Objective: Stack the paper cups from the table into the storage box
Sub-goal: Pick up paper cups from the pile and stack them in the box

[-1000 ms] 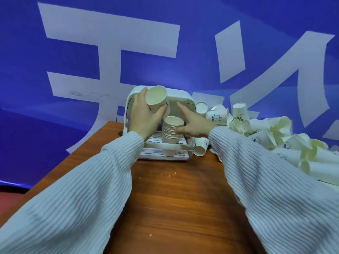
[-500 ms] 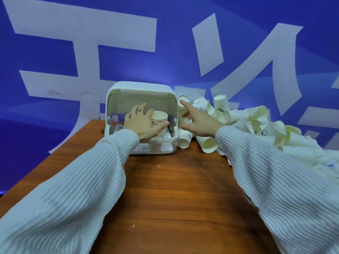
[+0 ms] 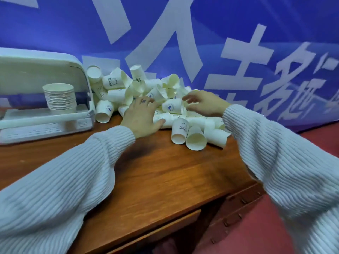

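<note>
Hands over the cup heap

Cups lie in a loose heap (image 3: 146, 92) at the back of the wooden table (image 3: 165, 173), piled against the blue banner (image 3: 238, 33) and spilling toward the table's right edge. The left hand (image 3: 142, 115) rests on the near side of the heap, fingers spread and fairly straight, thumb out toward a cup lying on its side; it grips nothing. The right hand (image 3: 203, 103) hovers just above the pile, fingers and thumb curved apart around the end of a printed cup (image 3: 172, 106) that lies sideways on top. Motion blur hides whether they touch it; the hand does not look closed on it.

At the left stands the white storage box (image 3: 45, 123), its rounded lid (image 3: 36, 70) raised, its front open toward the camera. Inside, a stack of nested cups (image 3: 60, 99) stands upright near the box's right wall. One stray cup (image 3: 104, 111) leans just beside that wall's outer face.

Bare wood stretches between the sleeves (image 3: 64, 180) from the heap to the near edge. Two cups (image 3: 189, 134) lie at the heap's front, mouths toward the camera. Right of the table, red floor (image 3: 256, 235) shows past the corner.
</note>
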`<state>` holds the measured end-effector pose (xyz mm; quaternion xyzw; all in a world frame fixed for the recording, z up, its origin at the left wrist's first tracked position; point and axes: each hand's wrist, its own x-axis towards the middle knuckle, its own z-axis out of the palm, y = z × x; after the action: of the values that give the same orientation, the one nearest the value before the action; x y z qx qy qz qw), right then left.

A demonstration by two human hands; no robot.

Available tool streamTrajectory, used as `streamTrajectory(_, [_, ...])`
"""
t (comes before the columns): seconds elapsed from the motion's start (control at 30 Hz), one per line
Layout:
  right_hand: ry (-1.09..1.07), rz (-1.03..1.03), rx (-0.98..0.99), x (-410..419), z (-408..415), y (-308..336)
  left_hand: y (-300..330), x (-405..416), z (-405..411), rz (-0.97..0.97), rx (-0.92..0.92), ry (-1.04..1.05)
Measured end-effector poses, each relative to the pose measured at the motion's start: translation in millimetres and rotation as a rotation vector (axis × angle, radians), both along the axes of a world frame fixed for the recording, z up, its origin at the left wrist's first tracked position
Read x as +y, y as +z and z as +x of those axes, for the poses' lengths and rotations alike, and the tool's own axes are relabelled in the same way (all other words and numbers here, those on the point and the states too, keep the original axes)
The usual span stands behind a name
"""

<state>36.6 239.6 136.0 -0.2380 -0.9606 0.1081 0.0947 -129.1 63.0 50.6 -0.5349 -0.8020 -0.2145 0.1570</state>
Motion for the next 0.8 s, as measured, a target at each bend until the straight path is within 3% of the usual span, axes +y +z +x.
streamTrajectory(0.23, [-0.006,0.169,-0.115,17.2,80.8,-38.5,-22.1,57.0,71.5,-0.208,-0.017,-0.122])
streamTrajectory(0.37, [0.088,0.442,-0.296,22.5,89.1,-68.5,-31.4,67.8,87.7,-0.285,0.281,-0.160])
streamTrajectory(0.43, [0.041,0.490,-0.296,31.8,92.2,-76.7,-35.4,70.7,88.8,-0.334,0.394,-0.206])
streamTrajectory(0.63, [-0.322,0.117,-0.017,50.4,104.7,-95.8,-41.2,79.5,86.3,-0.323,0.621,-0.308])
streamTrajectory(0.8, [-0.337,0.202,-0.109,58.3,112.9,-108.9,-42.5,86.8,90.0,-0.342,0.716,-0.324])
